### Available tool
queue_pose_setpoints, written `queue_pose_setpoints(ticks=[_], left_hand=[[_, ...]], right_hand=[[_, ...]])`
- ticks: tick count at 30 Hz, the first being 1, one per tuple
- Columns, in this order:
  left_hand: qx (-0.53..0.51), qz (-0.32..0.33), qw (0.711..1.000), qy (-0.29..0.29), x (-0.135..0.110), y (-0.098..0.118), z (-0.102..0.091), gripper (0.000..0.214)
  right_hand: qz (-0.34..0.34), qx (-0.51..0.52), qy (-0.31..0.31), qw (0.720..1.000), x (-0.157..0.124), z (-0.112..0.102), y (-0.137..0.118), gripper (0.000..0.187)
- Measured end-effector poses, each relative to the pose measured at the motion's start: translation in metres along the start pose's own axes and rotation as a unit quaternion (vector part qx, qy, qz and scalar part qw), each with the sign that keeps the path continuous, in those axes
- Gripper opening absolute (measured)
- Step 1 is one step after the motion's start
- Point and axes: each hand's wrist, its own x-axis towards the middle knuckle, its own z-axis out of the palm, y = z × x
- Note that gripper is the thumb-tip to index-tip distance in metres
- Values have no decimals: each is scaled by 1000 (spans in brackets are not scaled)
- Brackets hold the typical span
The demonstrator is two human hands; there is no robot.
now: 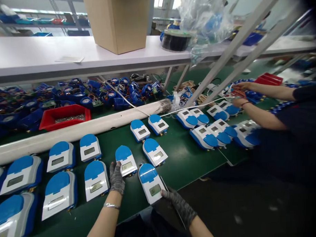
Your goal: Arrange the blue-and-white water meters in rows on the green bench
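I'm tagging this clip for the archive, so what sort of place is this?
Most likely a factory assembly bench: rows of identical blue-and-white meters on a green mat, a heap of unfinished blue units behind, and a co-worker alongside.

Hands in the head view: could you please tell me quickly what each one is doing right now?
Left hand: gloved, fingers resting on a blue-and-white meter, no closed grip.
Right hand: gloved, fingertips touching the nearest meter; grip cannot be told.

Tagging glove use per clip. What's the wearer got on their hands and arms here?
Both hands wear dark grey, speckled knit gloves: left hand, right hand. The gloves end at the wrists, and the forearms are bare with no sleeves in view. A thin silver bracelet sits on the left wrist. No markings visible on the gloves.
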Motion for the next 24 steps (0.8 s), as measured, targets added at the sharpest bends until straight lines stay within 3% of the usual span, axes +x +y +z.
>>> queue_pose_setpoints(ticks=[4,10,17,24], left_hand=[[-28,27,999,1,20,14,16,55],[-60,59,996,-11,67,45,48,43],[-66,75,995,-23,103,72,66,37],[-60,62,996,-25,114,83,70,44]], right_hand=[[-12,7,-33,999,14,3,13,31],[27,35,-93,995,48,21,23,57],[46,-19,-30,998,71,54,8,49],[71,-8,-14,997,79,88,-16,47]])
